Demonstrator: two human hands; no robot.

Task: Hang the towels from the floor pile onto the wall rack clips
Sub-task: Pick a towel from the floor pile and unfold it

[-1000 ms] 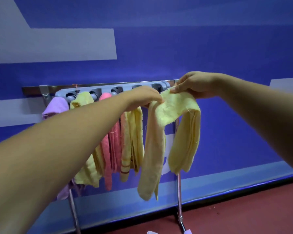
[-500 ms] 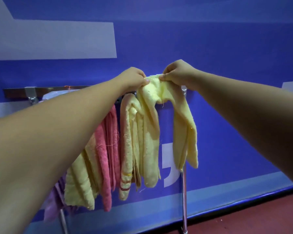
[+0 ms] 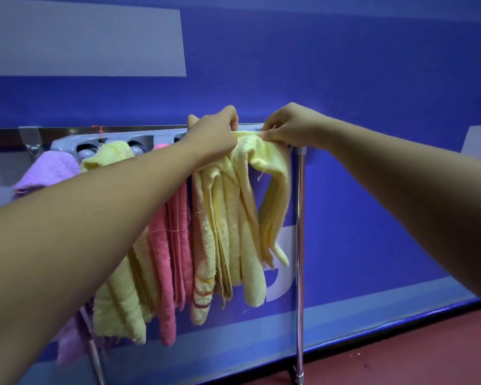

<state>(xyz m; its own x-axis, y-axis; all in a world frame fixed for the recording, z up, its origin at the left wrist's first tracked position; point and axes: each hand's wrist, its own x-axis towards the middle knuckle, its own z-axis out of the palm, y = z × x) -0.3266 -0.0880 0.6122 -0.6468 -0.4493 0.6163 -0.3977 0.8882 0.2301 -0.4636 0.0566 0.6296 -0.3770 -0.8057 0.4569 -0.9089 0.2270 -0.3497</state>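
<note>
A pale yellow towel (image 3: 272, 190) hangs folded at the right end of the grey clip rack (image 3: 114, 138). My left hand (image 3: 214, 134) pinches its top edge on the left, and my right hand (image 3: 289, 129) pinches the same edge on the right, both pressed up against the rack. The clip behind the hands is hidden. Left of it hang a striped cream towel (image 3: 206, 245), a pink towel (image 3: 164, 259), another yellow towel (image 3: 117, 301) and a lilac towel (image 3: 47, 170).
The rack sits on a metal bar (image 3: 6, 133) carried by chrome poles (image 3: 300, 259) in front of a blue and grey wall. Red floor (image 3: 400, 357) runs along the lower right. The floor pile is out of view.
Both hands carried the yellow towel up and back to the rack's right end. They have closed in on its top edge, and the towel now hangs flatter against the other towels.
</note>
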